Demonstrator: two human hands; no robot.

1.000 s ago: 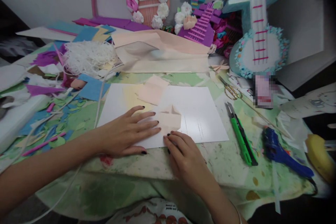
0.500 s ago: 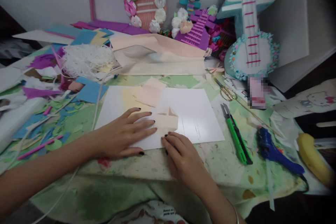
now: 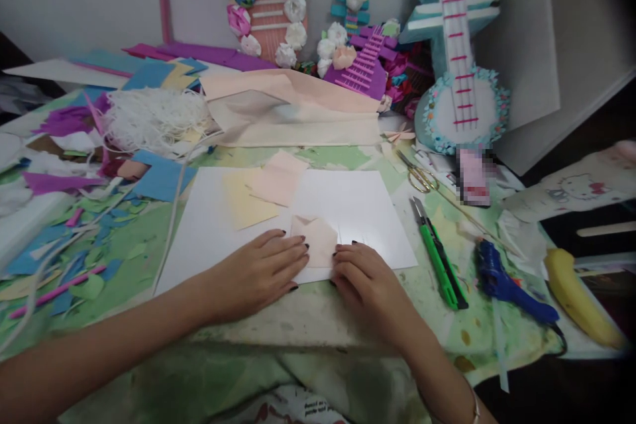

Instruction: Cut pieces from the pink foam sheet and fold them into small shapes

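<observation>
A small pale peach folded paper [image 3: 315, 238] lies on a white sheet [image 3: 368, 212], with creased flaps at its upper edge. My left hand [image 3: 256, 271] rests flat at the paper's left edge, fingers stretched out close together. At its lower right edge, the bent fingers of my right hand [image 3: 370, 285] are closed on the paper; their tips are partly hidden. Behind my left hand are a yellow paper square [image 3: 243, 209] and a peach paper piece [image 3: 281, 179], one overlapping the other.
To the right lie a green utility knife [image 3: 440, 255], gold-handled scissors [image 3: 422, 179], a blue glue gun [image 3: 511, 281] and a banana [image 3: 579, 301]. Paper scraps [image 3: 94, 212] and white shredded strands [image 3: 154, 119] spread across the left. Decorated paper instruments [image 3: 462, 79] stand at the back.
The folded paper now shows a different face, with its flaps toward the top. My left hand's fingers have drawn together beside it; my right hand has moved to its right edge.
</observation>
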